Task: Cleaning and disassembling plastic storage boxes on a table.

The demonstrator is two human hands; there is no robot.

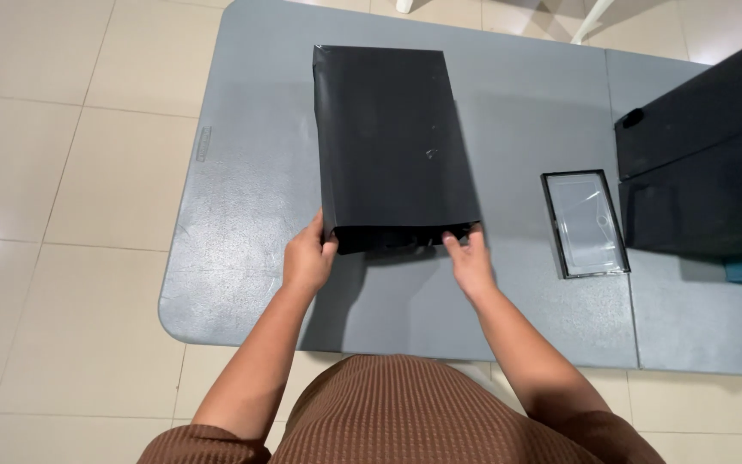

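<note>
Nearest the camera, a brown ribbed top (405, 412) fills the bottom edge, and both bare forearms reach forward over the near edge of the grey folding table (242, 258); the left hand (307, 258) pinches the near left corner of the black plastic mailer bag (388, 137), thumb on top and fingers curled under; the right hand (471, 258) grips the near right corner, fingertips tucked at the bag's open mouth; that near edge is lifted slightly off the table, while the rest of the bag lies flat and runs away toward the far edge, tilted a little to the left; bare tabletop lies open to the left of the bag and between it and the clear rectangular tray with a black rim (585, 223), which sits well apart on the right; beyond the tray, a large black case (706, 146) crowds the right edge; beige floor tiles (62, 172) surround the table.
</note>
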